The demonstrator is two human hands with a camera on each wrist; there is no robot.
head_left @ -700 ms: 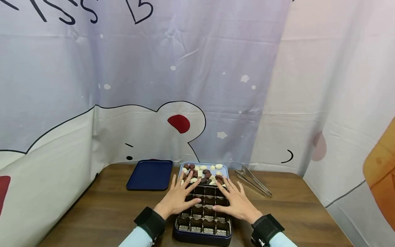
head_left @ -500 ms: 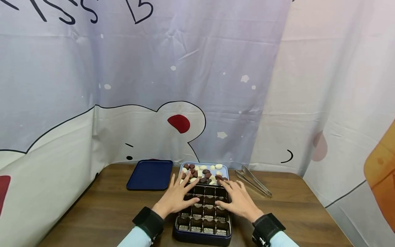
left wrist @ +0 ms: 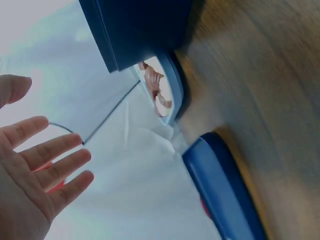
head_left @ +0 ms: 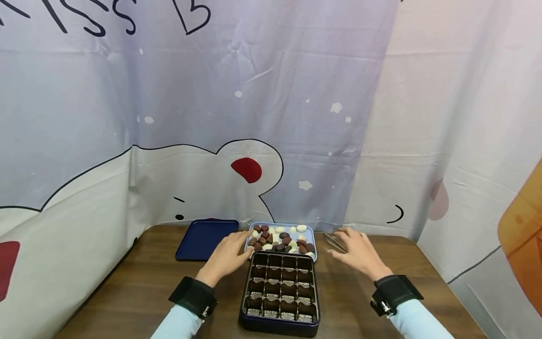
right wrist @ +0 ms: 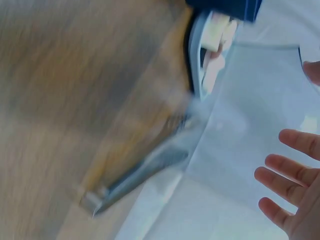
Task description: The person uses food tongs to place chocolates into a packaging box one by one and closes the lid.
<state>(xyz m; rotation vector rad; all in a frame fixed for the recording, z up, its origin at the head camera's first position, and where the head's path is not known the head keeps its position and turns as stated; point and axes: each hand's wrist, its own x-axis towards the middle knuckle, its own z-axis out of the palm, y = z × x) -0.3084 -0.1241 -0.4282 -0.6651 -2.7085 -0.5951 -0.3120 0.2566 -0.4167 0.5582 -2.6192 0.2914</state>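
Observation:
My left hand [head_left: 226, 256] hovers left of a dark box [head_left: 279, 328] divided into several small compartments, its fingers spread in the left wrist view. Nothing is in its grasp. On the other side, my right hand [head_left: 360, 252] is held over the metal tongs [head_left: 334, 242], hiding much of them from the head camera. In the right wrist view its fingers are extended and apart from the tongs [right wrist: 142, 170], which lie on the table. Behind the box sits a light blue tray [head_left: 314, 235] of brown and white chocolates [head_left: 284, 235].
A dark blue lid-like tray [head_left: 205, 240] lies at the back left of the wooden table [head_left: 139, 287]. A printed cloth [head_left: 305, 141] hangs right behind the table's back edge.
Both hands have moved apart from over the box, the left one outward to the left and the right one outward to the right, over the tongs. Box, trays and tongs stay put.

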